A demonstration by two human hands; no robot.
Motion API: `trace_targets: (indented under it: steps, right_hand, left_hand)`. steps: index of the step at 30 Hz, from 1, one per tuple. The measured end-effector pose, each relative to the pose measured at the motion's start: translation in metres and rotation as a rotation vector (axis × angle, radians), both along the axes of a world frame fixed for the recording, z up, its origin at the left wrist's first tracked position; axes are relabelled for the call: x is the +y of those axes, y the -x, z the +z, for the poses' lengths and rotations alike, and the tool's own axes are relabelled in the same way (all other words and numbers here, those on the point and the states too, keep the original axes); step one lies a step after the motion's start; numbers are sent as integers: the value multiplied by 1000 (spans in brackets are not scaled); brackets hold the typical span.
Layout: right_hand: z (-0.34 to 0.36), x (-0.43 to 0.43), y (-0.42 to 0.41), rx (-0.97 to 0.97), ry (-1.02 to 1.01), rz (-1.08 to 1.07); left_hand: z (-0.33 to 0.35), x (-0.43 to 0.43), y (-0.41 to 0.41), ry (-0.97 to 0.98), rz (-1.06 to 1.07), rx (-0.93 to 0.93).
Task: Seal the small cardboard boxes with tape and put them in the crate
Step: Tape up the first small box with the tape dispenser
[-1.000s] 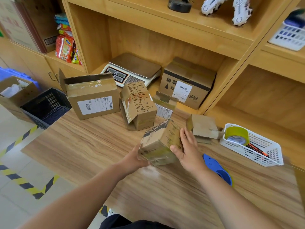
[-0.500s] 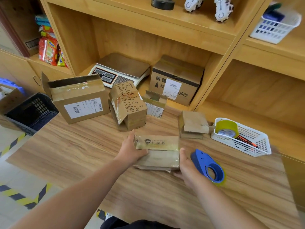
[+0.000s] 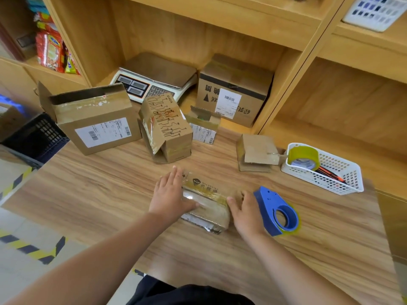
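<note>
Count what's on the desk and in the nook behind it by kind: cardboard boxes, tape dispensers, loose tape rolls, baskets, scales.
Cardboard boxes: 6
Tape dispenser: 1
Loose tape roll: 1
White basket: 1
Scale: 1
Total: 10

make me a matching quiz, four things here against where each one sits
Things:
1 tape dispenser
2 yellow tape roll
3 scale
4 black crate

Places:
A in the white basket
B on the shelf
C on the table, beside the right hand
D past the table's left edge

Pairs: 1-C, 2-A, 3-B, 4-D
</note>
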State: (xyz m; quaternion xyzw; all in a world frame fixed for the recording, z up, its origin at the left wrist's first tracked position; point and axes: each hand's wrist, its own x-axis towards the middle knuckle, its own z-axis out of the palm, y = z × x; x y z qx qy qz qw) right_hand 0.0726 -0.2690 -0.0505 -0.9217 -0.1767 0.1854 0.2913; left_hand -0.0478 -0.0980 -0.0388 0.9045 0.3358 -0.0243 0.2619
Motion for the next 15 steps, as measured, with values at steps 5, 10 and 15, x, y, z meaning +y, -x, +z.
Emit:
trace_targets:
  steps: [5, 10, 15]
  right_hand:
    - [-1, 5, -13, -18, 49, 366]
    - [-1, 5, -14, -76, 76, 431]
    - [3, 0, -11, -71, 121, 343]
  left_hand:
    - [-8, -9, 9, -39, 203, 46]
    - [-13, -23, 9, -106, 397, 52]
    - [-16, -19, -1, 62, 449, -73]
